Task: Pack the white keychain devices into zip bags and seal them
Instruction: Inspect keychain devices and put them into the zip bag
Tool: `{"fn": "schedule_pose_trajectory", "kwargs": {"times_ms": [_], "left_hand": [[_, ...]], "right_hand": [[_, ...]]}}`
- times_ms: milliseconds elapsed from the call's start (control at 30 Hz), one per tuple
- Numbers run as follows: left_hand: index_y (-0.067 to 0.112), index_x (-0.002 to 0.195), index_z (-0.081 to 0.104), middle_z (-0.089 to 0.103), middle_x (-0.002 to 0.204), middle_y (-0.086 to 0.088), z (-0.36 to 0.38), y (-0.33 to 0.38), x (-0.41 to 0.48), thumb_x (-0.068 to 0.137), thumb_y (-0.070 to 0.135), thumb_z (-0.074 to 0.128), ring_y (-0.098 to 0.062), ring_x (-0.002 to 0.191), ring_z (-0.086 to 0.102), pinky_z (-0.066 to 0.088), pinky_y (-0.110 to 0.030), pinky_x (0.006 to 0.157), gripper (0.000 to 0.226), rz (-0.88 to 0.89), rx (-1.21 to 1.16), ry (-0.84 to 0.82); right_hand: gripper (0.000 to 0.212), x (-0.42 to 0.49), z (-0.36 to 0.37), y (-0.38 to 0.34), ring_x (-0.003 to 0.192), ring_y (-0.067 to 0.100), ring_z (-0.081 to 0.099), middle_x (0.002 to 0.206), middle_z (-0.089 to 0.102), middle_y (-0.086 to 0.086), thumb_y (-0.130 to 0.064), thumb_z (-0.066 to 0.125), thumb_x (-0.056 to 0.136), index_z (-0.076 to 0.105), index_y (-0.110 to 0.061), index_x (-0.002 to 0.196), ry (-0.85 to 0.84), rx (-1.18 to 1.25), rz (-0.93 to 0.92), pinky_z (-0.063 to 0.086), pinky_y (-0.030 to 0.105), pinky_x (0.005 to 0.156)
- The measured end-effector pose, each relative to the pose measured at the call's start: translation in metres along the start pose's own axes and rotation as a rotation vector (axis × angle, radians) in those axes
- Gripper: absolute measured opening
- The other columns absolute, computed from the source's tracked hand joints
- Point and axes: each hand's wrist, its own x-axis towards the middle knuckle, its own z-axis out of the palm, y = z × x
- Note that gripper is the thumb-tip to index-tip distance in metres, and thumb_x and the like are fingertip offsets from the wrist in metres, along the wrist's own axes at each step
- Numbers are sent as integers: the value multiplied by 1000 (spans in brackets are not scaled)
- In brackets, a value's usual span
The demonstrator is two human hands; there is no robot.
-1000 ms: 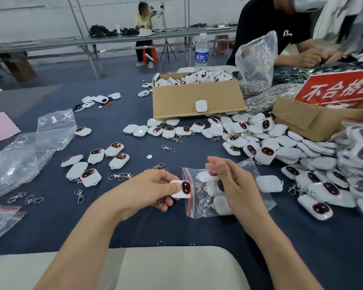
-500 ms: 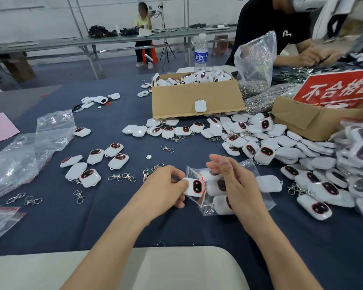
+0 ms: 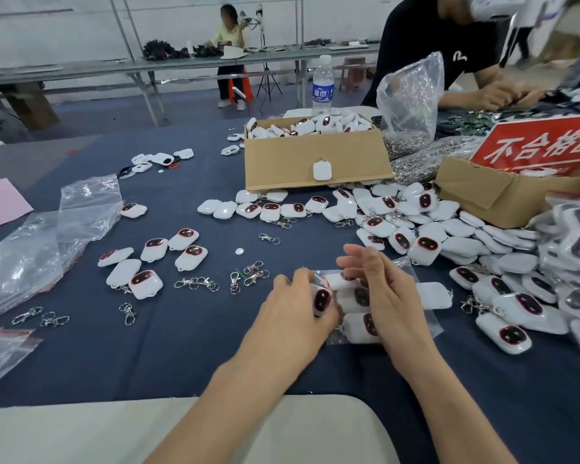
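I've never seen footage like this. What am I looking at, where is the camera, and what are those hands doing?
No machine here: a person works with bare hands, and the single camera sits on their head, looking down. The left hand pinches a white keychain device at the mouth of a clear zip bag that holds several more. The right hand lies over the bag; whether it pinches it is hidden. On the blue table lie loose devices, metal clips and a cardboard box full of more.
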Motion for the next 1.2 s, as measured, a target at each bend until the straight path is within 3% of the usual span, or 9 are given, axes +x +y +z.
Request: {"fn": "schedule_pose_trajectory", "kwargs": {"times_ms": [167, 300, 433, 700, 767, 867, 1000, 1067, 1200], "left_hand": [[32, 107, 56, 67, 101, 8, -19, -6, 7, 95, 29, 56, -16, 92, 66, 55, -36, 85, 12, -25, -164, -8], [19, 102, 69, 77, 85, -2, -24, -6, 10, 94, 11, 57, -13, 70, 67, 58, -34, 77, 16, -89, -552, -115], [10, 101, 71, 72, 78, -7, -21, -3, 10, 97, 0, 52, -13, 70, 65, 54, -25, 65, 22, -152, -764, -204], [14, 117, 68, 77, 109, -10, -21, -2, 10, 95, 2, 60, -18, 90, 74, 56, -25, 74, 26, -91, -814, -330], [18, 117, 70, 78, 107, -4, -23, -5, 12, 95, 8, 64, -17, 94, 75, 54, -25, 77, 24, -90, -789, -327], [20, 112, 72, 79, 99, 2, -28, -9, 13, 96, 11, 63, -9, 85, 74, 53, -24, 76, 21, -89, -743, -327], [8, 108, 72, 78, 100, -8, -33, -18, 16, 102, 13, 48, -12, 82, 69, 59, -25, 75, 25, -99, -691, -308], [7, 103, 73, 78, 97, -8, -36, -22, 18, 103, 19, 48, -11, 75, 68, 59, -22, 68, 27, -119, -664, -231], [25, 96, 70, 75, 78, 10, -42, -28, 29, 103, 27, 54, -2, 64, 67, 56, -21, 60, 18, -98, -535, 58]], "right_hand": [[40, 2, -3, -2, 91, 13, 71, 101, 77, -9, -50, 40, 100, 72, -28, 109, 60, 48, 24, 52, 11, 74], [39, 4, -5, -2, 84, 6, 72, 99, 78, -6, -43, 39, 105, 73, -24, 109, 99, 90, 48, 50, 9, 70], [39, 4, -4, -1, 88, 6, 72, 99, 78, -6, -44, 39, 105, 73, -24, 109, 98, 95, 60, 51, 10, 72], [37, 4, -4, -3, 83, 8, 72, 98, 78, -2, -39, 41, 107, 73, -20, 109, 94, 115, 63, 52, 13, 72], [36, 4, -6, -4, 87, 10, 73, 99, 78, -2, -39, 41, 107, 73, -21, 109, 94, 107, 62, 53, 14, 74], [36, 5, -7, -8, 90, 12, 73, 99, 77, -3, -39, 41, 106, 72, -22, 110, 81, 85, 59, 53, 16, 75], [34, 7, -9, -13, 92, 6, 72, 99, 77, -6, -41, 42, 105, 72, -26, 110, 64, 58, 47, 53, 14, 78], [34, 8, -12, -14, 94, 7, 72, 100, 77, -6, -39, 42, 106, 72, -25, 111, 73, 69, 40, 54, 14, 80], [31, 10, -15, -15, 96, 11, 73, 99, 78, -3, -32, 43, 107, 73, -23, 110, 106, 142, 65, 55, 22, 86]]}}
